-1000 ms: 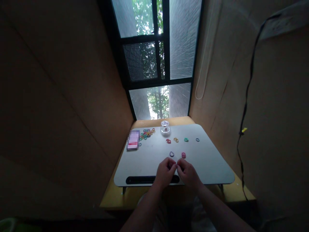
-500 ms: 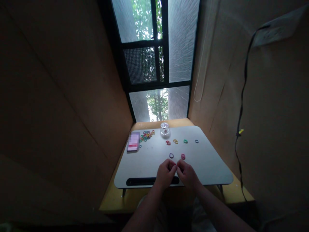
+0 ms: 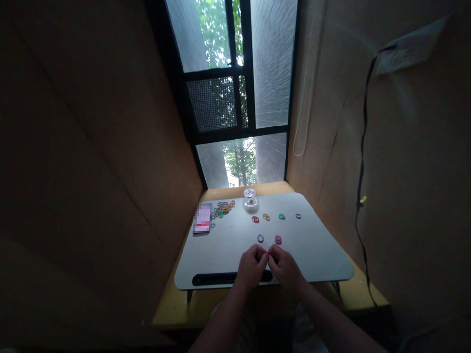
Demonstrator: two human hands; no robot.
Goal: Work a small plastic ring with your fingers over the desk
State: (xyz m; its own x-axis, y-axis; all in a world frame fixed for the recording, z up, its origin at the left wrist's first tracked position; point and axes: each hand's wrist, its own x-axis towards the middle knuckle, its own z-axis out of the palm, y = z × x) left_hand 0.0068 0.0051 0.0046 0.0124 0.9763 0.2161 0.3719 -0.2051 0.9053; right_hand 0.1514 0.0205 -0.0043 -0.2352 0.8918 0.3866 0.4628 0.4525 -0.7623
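Still holding left hand [image 3: 252, 267] to right hand [image 3: 286, 267], fingers [image 3: 262, 250] together, cannot tell pinching what; seemingly mid-handling, leaving round pink elastic-looking bands [image 3: 278, 239] unmoved just beyond fingers.

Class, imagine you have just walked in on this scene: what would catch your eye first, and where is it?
The bright window behind the table stands out first against dim walls. Next come the left hand and right hand, close together over the near part of the white table. Beyond them, a mixed heap of coloured rings lies at the far left.
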